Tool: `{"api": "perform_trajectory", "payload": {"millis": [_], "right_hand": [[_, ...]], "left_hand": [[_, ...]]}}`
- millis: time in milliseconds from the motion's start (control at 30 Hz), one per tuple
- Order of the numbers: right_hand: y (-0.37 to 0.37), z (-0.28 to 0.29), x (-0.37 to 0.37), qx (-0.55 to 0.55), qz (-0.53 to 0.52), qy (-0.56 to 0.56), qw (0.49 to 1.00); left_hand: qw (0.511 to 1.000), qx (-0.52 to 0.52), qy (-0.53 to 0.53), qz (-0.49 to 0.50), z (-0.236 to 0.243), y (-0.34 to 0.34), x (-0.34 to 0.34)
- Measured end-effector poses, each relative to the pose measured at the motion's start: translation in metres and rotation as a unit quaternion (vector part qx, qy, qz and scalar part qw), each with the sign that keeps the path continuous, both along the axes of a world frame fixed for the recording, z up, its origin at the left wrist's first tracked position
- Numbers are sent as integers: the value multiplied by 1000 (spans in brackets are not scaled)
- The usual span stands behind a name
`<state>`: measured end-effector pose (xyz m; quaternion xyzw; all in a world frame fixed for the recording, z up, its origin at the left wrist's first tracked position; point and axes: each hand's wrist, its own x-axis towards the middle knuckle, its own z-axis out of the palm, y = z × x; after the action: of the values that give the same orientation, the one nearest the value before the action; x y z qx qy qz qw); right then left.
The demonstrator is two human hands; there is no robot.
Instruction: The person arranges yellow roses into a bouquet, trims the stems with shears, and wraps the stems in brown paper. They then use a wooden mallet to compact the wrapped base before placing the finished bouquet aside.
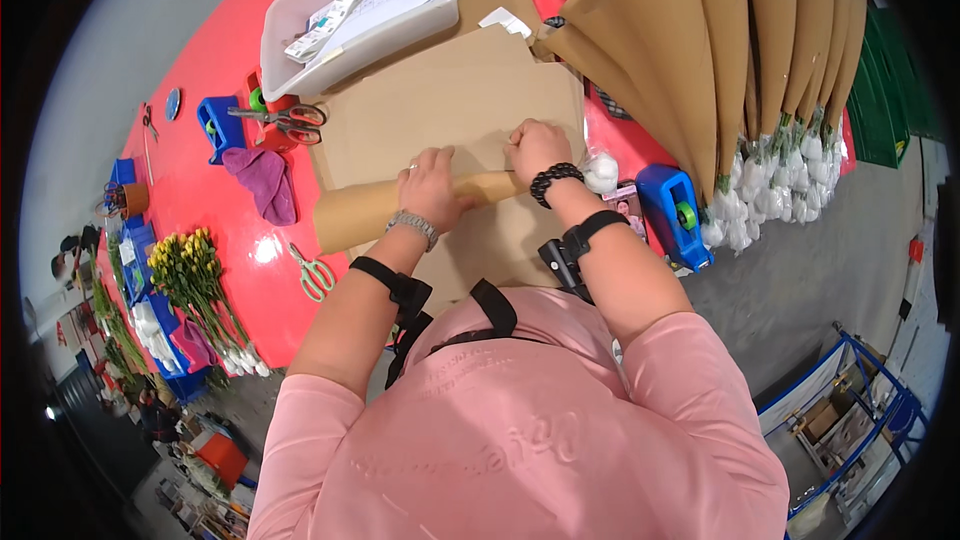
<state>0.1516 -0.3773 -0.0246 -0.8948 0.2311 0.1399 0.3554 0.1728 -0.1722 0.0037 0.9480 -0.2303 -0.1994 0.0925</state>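
My left hand (430,190) grips a curled edge of brown kraft paper (345,215) at the middle of the work surface, fingers bent over it. My right hand (538,152), fingers curled closed, holds the paper farther right. A flat stack of kraft paper (420,110) lies beyond both hands, and more brown paper (470,255) shows beneath the curl. Green-handled scissors (313,272) lie left of the paper; a white ball-shaped item (600,170) is beside my right hand.
Red table (200,70) holds a white bin (360,10), black scissors (295,123), blue tape dispensers (215,130) (670,215), a purple cloth (258,180), yellow flowers (185,270) and several paper-wrapped bunches (720,60). A blue metal rack (850,410) stands lower right; people are blurry at far left.
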Motion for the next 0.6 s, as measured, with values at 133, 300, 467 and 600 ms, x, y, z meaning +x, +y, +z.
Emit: {"api": "perform_trajectory", "payload": {"millis": [133, 300, 467, 600], "right_hand": [[-9, 7, -29, 125, 35, -105, 986], [1, -8, -79, 6, 175, -346, 922], [11, -9, -101, -95, 181, -367, 907], [-3, 21, -128, -45, 141, -380, 913]], "left_hand": [[999, -9, 28, -36, 5, 0, 10], [973, -7, -29, -228, -8, 5, 2], [970, 58, -15, -237, -6, -15, -9], [967, 90, -33, -236, -26, -7, -16]]}}
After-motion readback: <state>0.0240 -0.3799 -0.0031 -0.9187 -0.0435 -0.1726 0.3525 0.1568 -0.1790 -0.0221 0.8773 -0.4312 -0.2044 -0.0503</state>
